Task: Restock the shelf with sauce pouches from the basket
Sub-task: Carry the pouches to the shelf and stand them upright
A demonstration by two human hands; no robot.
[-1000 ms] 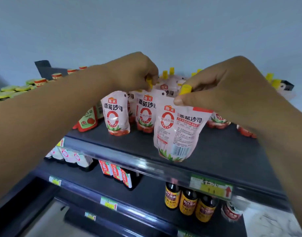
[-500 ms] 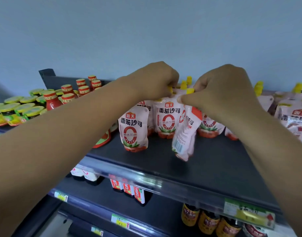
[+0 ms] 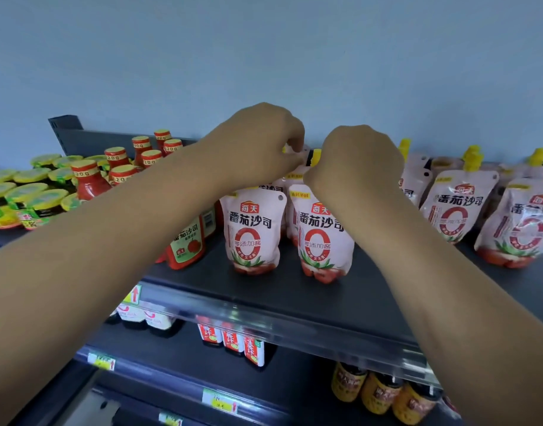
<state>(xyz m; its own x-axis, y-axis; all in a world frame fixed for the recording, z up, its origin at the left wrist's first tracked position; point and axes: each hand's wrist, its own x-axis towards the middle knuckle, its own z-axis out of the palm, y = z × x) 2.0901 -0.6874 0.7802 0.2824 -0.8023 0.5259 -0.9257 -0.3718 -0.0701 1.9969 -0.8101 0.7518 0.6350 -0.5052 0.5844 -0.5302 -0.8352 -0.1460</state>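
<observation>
Two white tomato sauce pouches stand upright side by side on the top shelf, near its front edge. The right pouch has its yellow cap showing just above the right hand, whose fingers are curled shut around the pouch's top corner, knuckles toward the camera and wrist bent down. The left pouch stands free at the front, and the left hand hovers above and behind it, fingers pinched closed on the spout of another pouch further back; exactly which one it grips is hidden by the hand. Both forearms reach up and inward from the lower corners, and the two hands nearly meet over the pouches.

More pouches of the same kind stand to the right on the same shelf. To the left are a red squeeze bottle, small red-capped bottles and green-lidded jars. On the shelf below sit dark sauce bottles behind a clear price rail.
</observation>
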